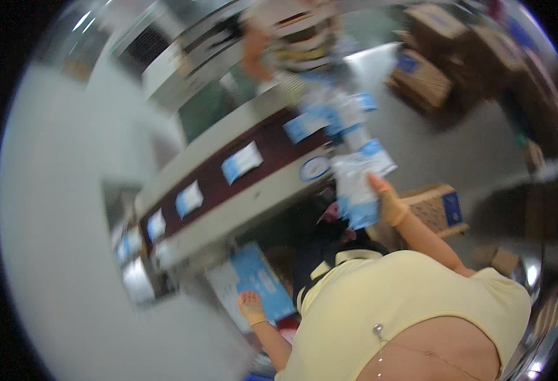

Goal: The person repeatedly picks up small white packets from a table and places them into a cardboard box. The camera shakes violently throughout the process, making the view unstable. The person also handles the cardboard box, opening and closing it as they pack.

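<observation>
My right hand [390,202], in a pale yellowish glove, is closed on soft white-and-blue packets [355,187] at the right end of a conveyor. They hang over its near edge; how many there are is blurred. Lower down and to the left, my left hand [251,306] is beside a flat blue-and-white carton or bag [260,279]. Its fingers look bent, but blur hides whether they grip anything. Similar single packets, such as one white-and-blue packet [242,162], lie spaced along the dark red conveyor belt [212,181].
More packets [329,111] are heaped at the belt's far end on a metal table [418,136]. Across from me stands another person in a striped top [298,35]. Brown cartons [421,79] stand at the back right, and an open carton [434,206] sits by my right forearm.
</observation>
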Demonstrator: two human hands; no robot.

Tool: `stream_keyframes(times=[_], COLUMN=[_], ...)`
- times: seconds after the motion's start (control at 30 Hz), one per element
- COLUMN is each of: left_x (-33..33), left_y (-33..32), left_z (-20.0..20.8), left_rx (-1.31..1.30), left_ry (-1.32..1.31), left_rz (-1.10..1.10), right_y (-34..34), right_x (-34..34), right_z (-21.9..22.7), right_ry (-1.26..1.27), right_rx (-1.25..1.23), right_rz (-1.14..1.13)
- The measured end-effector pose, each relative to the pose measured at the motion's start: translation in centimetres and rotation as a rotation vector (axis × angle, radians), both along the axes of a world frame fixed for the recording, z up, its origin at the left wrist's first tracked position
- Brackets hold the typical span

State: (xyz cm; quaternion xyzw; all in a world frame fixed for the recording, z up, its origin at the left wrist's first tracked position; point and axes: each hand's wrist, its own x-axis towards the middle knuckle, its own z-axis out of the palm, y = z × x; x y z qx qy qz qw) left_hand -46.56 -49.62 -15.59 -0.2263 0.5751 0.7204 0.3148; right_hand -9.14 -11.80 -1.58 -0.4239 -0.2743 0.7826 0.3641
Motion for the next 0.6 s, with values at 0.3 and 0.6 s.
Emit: stream_keyframes(times=[0.3,0.6], left_x=[-4.1,-3.0], left_y=[37.9,42.4], left_z=[11.2,3.0], left_rx=[-0.06,-0.596], left_ry=[0.915,1.721], left_rz=[-1.08,-1.336], right_y=[-4.7,-7.4], right_x=[1.5,4.6], right_z=[5.3,-1.7], right_ry=[0.381,0.278], right_rx=[0.07,0.062], right_rz=[-0.225,-0.608])
